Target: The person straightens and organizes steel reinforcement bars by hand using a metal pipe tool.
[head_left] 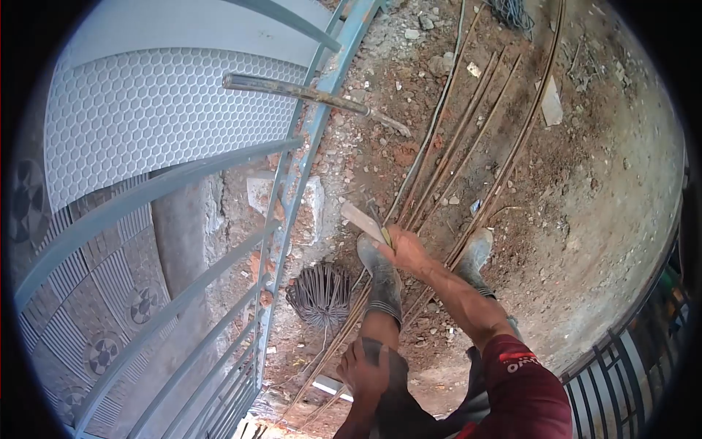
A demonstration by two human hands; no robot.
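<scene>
My right hand (pixel 406 250) is closed round a flat, pale tool (pixel 363 221) with a yellow-green part at the grip. Its flat end points up and left, just over the toe of my left rubber boot (pixel 382 282). My left hand (pixel 365 372) lies on my left knee, fingers spread, holding nothing. Long rusty steel rods (pixel 439 172) run along the ground between my boots. Left of the boot sits a bundle of bent steel stirrups (pixel 320 295). My other boot (pixel 475 252) stands beside the rods, behind my right forearm.
A blue-grey metal railing (pixel 311 150) runs along the left, with a metal tube (pixel 292 89) across it. Beyond are a hexagon-patterned panel (pixel 168 110) and tiles. Coiled wire (pixel 512 14) lies at the top. Rubble covers the ground; bars (pixel 607 380) stand lower right.
</scene>
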